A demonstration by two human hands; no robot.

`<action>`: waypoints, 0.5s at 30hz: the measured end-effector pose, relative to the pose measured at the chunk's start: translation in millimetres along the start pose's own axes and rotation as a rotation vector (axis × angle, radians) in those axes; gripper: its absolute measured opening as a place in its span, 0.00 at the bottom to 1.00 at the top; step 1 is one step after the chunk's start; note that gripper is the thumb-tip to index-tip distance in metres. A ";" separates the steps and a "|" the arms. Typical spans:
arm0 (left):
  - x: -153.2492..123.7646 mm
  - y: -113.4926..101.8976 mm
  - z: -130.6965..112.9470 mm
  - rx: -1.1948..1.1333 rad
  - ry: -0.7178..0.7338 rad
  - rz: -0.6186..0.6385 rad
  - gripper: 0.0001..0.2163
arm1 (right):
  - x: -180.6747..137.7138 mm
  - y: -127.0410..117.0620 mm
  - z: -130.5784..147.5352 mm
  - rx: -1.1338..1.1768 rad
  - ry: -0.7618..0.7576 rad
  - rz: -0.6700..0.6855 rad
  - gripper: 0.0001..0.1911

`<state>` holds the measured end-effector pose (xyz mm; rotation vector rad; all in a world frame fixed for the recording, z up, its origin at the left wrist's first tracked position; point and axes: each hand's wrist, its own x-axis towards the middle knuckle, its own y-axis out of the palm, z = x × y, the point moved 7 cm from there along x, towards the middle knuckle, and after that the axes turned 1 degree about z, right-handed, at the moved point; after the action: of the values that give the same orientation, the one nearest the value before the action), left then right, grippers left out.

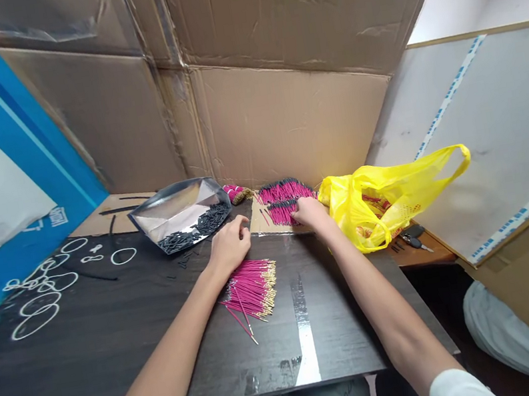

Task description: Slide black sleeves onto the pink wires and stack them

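My left hand (229,244) lies on the dark table (116,344) with its fingers curled, fingertips near the edge of a cardboard sheet (257,225); what it holds, if anything, I cannot make out. My right hand (312,214) reaches onto a far heap of pink wires with black ends (285,198) and its fingers are closed among them. Just below my left hand lies a loose pile of pink wires with gold tips (252,288).
A shiny silver tray (170,210) holds small black sleeves (198,228). A yellow plastic bag (386,198) sits right of my right hand, keys (416,241) beside it. White rubber bands (41,293) lie at left. Cardboard walls (281,114) stand behind.
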<state>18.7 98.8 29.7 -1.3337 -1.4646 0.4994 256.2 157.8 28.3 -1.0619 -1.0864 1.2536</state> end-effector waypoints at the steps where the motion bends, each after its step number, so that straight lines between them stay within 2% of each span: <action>1: -0.1 0.6 -0.5 0.004 -0.001 0.006 0.14 | -0.2 -0.3 1.3 -0.005 -0.013 -0.002 0.13; 6: -0.3 2.4 -2.7 0.000 0.011 0.021 0.14 | 0.4 0.4 0.0 0.008 -0.029 -0.008 0.12; 10: 0.6 0.8 -2.0 -0.068 0.018 -0.015 0.14 | 0.6 -7.9 -1.7 0.085 -0.061 -0.033 0.11; 12: 1.1 -1.6 -3.0 -0.179 0.024 -0.048 0.15 | -1.9 -13.2 5.7 0.191 -0.156 0.018 0.11; 15: 0.8 -4.5 -6.4 -0.459 0.022 -0.086 0.18 | -13.3 -17.5 28.5 0.406 -0.365 0.221 0.12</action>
<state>22.3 96.1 36.1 -1.6131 -1.6724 0.0895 231.0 144.2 50.0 -0.6681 -0.9376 1.8073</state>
